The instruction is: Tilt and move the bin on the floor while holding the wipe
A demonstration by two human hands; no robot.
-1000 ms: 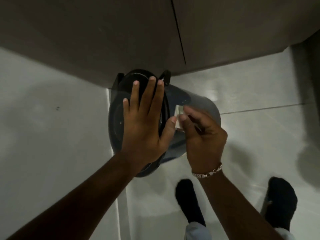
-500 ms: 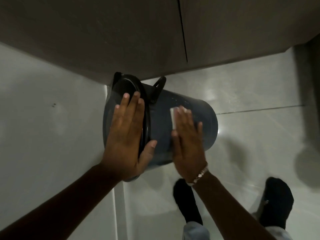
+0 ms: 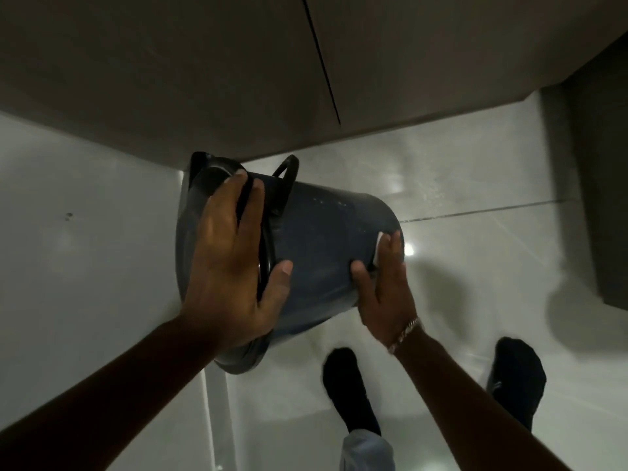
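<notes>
bin (image 3: 316, 246) tilted, between both hands, touching

Both forearms are bare, with no sleeves in view. The right hand (image 3: 385, 294) wears a thin chain bracelet (image 3: 405, 334) of pale, metallic links at the wrist; the left hand (image 3: 226, 266) wears nothing. Both feet are in black socks (image 3: 350, 389), and light-coloured trouser hems (image 3: 367, 450) show above them.
</notes>
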